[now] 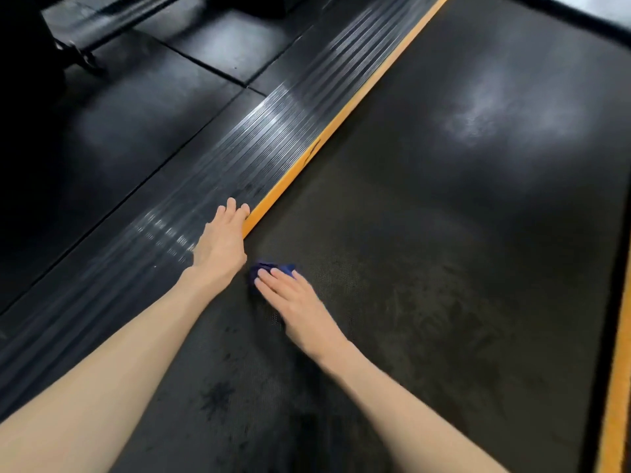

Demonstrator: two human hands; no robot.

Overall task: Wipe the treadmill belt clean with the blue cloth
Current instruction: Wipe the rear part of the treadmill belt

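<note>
Your arms reach over the belt, left hand flat with straight fingers on the ribbed side rail, likely as a brace, while your right hand presses the bunched blue cloth under straight fingers near the belt's left edge.

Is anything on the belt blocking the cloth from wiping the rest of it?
Nothing visible. The right hand presses the blue cloth on the treadmill belt near its left edge; the belt beyond shows only dark smudges. The left hand rests on the side rail, off the belt.
</note>
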